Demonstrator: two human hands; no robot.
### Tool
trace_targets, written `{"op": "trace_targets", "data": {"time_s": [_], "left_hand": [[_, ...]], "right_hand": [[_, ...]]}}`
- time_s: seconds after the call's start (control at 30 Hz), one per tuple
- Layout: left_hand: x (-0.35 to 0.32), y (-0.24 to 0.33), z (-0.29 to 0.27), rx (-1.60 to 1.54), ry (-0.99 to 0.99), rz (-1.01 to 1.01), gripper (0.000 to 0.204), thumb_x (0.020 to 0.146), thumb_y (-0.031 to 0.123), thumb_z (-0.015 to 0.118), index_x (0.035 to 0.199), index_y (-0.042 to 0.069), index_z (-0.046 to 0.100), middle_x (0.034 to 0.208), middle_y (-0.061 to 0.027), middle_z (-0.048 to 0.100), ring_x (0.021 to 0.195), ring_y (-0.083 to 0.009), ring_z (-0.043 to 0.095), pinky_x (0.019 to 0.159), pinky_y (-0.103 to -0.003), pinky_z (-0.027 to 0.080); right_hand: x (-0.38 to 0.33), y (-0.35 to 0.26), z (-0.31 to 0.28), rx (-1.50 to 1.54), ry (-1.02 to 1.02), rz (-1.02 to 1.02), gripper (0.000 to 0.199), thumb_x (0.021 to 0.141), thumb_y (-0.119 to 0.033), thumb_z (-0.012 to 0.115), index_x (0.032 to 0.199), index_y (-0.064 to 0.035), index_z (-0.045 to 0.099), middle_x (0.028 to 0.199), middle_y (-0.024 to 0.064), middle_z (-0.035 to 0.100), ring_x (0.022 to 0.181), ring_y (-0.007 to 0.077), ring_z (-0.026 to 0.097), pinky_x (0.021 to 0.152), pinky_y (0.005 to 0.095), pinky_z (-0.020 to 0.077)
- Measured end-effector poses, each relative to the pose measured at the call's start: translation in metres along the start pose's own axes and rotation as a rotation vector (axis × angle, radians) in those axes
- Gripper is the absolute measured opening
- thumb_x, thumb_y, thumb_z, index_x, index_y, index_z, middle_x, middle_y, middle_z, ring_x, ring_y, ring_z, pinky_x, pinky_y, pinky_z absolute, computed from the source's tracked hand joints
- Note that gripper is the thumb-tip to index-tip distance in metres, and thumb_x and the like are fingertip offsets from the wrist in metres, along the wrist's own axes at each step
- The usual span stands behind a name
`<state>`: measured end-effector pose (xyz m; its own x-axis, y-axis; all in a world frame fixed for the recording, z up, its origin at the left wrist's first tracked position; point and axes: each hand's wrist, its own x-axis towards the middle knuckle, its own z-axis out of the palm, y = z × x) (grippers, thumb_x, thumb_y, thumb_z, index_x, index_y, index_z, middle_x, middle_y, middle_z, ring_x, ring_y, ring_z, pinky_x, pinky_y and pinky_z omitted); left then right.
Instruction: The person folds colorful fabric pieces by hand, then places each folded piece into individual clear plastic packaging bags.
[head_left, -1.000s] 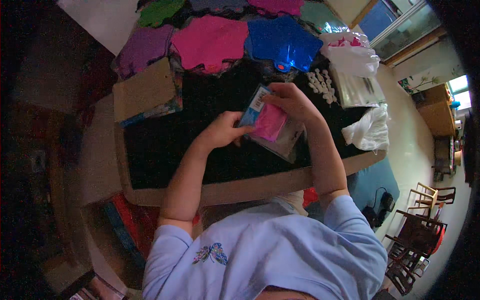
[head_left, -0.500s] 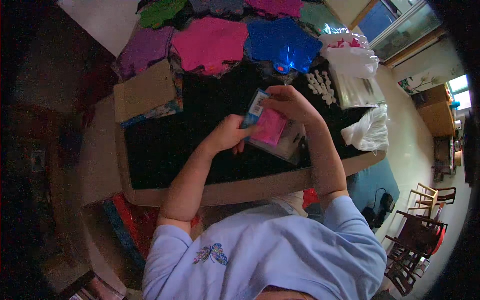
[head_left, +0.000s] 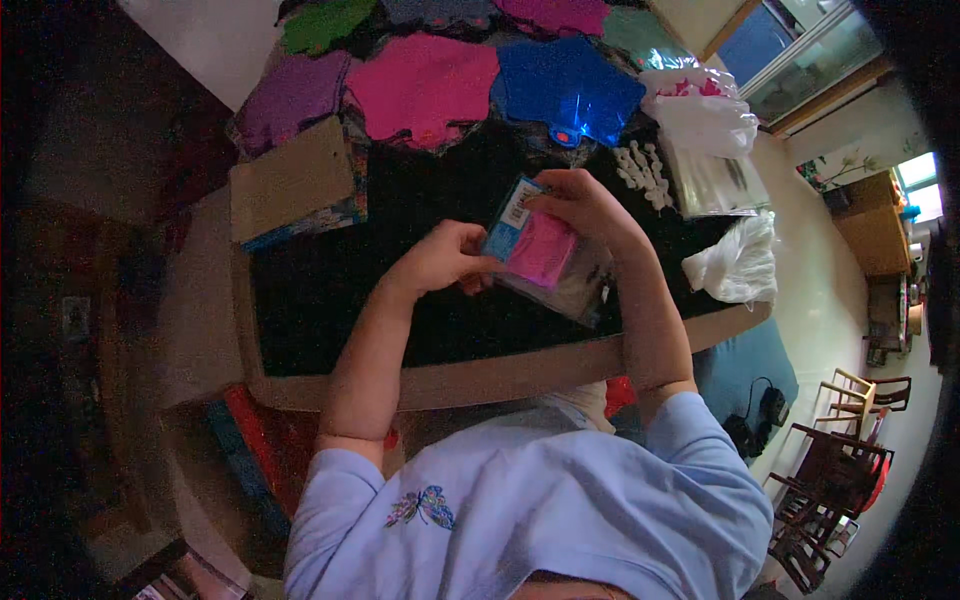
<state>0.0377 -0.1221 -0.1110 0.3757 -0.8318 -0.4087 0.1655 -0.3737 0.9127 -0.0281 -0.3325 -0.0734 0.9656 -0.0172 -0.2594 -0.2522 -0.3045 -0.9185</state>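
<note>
A clear plastic packet [head_left: 570,296] lies tilted over the dark table top, with a blue card [head_left: 508,226] along its upper left side and a folded pink piece [head_left: 543,250] in its middle. A white label sits on the card. My right hand [head_left: 588,206] is closed on the packet's upper edge, thumb over the pink piece. At the left edge, my left hand [head_left: 442,262] pinches the packet beside the card, its thumb on the near side and the other fingers curled, partly hidden.
Pink [head_left: 425,88], blue [head_left: 568,88] and purple [head_left: 295,100] shaped pieces line the far side. Brown cards [head_left: 293,180] are stacked left. Right stand small white twisted bundles [head_left: 644,174], clear bags [head_left: 715,180], a white plastic bag [head_left: 705,115] and a white skein [head_left: 738,262].
My left hand has shifted slightly up and left, and its fingers have curled differently at the packet's edge. My right hand and the packet stay almost in place.
</note>
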Motion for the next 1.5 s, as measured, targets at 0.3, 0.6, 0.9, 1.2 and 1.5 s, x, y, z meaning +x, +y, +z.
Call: {"op": "trace_targets", "data": {"time_s": [0.3,0.6,0.9,1.2,1.5], "left_hand": [[-0.002,0.009,0.001,0.081,0.270,0.122,0.014,0.076,0.013,0.065,0.084,0.003,0.058,0.070,0.0001,0.058,0.061,-0.0070,0.052,0.057,-0.023,0.043],[0.000,0.006,0.007,0.212,0.316,0.155,0.014,0.074,0.011,0.067,0.081,0.003,0.058,0.067,0.0009,0.056,0.063,-0.0066,0.052,0.058,-0.024,0.043],[0.001,0.006,0.005,0.060,0.246,0.144,0.014,0.074,0.011,0.067,0.075,0.005,0.055,0.068,0.0017,0.055,0.064,-0.0069,0.050,0.060,-0.024,0.043],[0.008,-0.001,0.011,0.178,0.299,0.214,0.017,0.074,0.010,0.067,0.070,0.003,0.051,0.064,-0.0027,0.056,0.060,-0.0075,0.053,0.053,-0.025,0.044],[-0.042,-0.016,0.035,0.129,0.399,0.035,0.020,0.078,0.017,0.065,0.071,0.002,0.054,0.060,-0.0053,0.057,0.052,-0.0124,0.055,0.050,-0.026,0.044]], "right_hand": [[0.001,0.005,0.003,-0.017,0.100,-0.066,0.019,0.080,-0.019,0.063,0.078,-0.0007,0.056,0.068,0.0005,0.056,0.066,0.0064,0.048,0.057,0.0256,0.0407],[0.003,0.016,0.010,0.061,0.058,-0.072,0.019,0.080,-0.019,0.062,0.081,-0.0008,0.058,0.070,0.0010,0.057,0.067,0.0065,0.047,0.059,0.0264,0.0415],[-0.001,-0.001,0.008,0.015,-0.088,-0.015,0.032,0.077,-0.017,0.066,0.102,0.0007,0.056,0.081,-0.0009,0.059,0.071,0.0036,0.050,0.060,0.0208,0.0427],[0.002,0.008,0.015,-0.123,-0.149,-0.122,0.031,0.077,-0.012,0.064,0.102,0.0020,0.055,0.086,0.0029,0.061,0.077,0.0069,0.052,0.070,0.0236,0.0448],[0.036,0.048,-0.054,-0.061,-0.189,-0.154,0.016,0.080,-0.010,0.061,0.092,-0.0026,0.056,0.082,0.0014,0.059,0.076,0.0075,0.053,0.066,0.0245,0.0453]]}}
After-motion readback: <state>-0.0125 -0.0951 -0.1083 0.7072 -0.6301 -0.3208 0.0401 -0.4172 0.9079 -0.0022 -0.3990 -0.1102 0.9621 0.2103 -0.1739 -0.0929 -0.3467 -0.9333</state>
